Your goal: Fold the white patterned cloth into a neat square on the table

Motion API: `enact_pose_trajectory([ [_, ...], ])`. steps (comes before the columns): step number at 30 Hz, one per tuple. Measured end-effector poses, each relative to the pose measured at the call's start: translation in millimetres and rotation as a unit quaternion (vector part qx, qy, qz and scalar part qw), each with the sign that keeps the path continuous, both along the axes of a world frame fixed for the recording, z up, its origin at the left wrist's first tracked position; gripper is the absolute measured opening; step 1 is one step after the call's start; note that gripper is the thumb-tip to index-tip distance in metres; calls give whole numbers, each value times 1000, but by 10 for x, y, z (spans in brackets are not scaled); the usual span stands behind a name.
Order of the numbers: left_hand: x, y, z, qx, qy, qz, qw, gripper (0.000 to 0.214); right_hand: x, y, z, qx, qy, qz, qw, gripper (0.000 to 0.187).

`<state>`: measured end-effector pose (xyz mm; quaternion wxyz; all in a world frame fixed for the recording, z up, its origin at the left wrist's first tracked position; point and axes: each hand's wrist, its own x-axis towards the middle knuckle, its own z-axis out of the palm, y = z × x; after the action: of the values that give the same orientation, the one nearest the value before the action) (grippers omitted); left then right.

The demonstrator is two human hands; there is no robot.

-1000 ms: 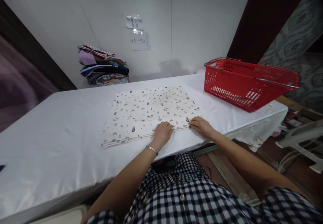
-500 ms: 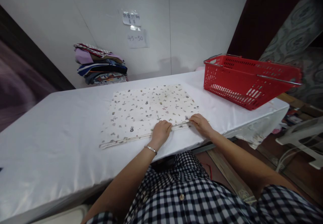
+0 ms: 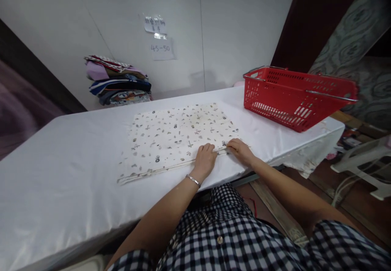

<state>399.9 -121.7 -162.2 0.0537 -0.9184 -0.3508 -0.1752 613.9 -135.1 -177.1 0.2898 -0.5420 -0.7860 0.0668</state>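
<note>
Left hand (image 3: 205, 159) and right hand (image 3: 240, 151), fingers nearly closed, pinch the near edge of the patterned cloth (image 3: 179, 138), close to the front of the white table (image 3: 73, 161), which stretches wide leftward; a red basket (image 3: 281, 100) stands far right.

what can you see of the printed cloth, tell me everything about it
The printed cloth is off-white, scattered with small motifs, mostly grey, brown and greenish, one reddish. It looks like soft fabric, roughly rectangular, folded, with layers showing along the near edge. It lies flat on the white-covered table. The left hand and right hand touch its near edge, toward its right end.
</note>
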Motion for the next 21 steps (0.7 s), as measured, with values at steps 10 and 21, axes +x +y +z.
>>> enact_pose_trajectory([
  [10,105,5,-71,-2,-29,-11,1000,21,-22,-14,-28,30,5,0,1000,21],
  [21,111,-90,-92,-85,-116,40,989,12,2,-145,10,77,-88,75,990,20],
])
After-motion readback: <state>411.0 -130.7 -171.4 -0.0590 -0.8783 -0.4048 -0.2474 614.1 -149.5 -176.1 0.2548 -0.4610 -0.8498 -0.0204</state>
